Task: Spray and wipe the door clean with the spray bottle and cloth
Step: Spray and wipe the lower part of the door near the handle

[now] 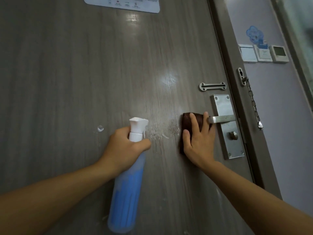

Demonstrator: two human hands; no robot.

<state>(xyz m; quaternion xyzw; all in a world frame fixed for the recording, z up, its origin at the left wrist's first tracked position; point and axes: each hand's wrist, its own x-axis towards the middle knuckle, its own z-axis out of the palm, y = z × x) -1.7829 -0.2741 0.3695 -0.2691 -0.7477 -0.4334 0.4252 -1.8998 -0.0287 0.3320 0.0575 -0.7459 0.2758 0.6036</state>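
Note:
A grey wood-grain door [76, 73] fills most of the view. My left hand [124, 148] grips the neck of a blue spray bottle [127, 187] with a white nozzle pointing at the door. Wet spray droplets [162, 129] speckle the door between my hands. My right hand [199, 141] lies flat with spread fingers, pressing a dark brown cloth [187, 122] against the door just left of the handle.
A steel lock plate [228, 141] with a lever handle [223, 119] and thumb turn sits right of the cloth. Above it is a chain-slot plate [212, 86]; a door chain [253, 104] hangs on the frame. Wall switches [264, 54] are at right, a white notice [122, 4] at top.

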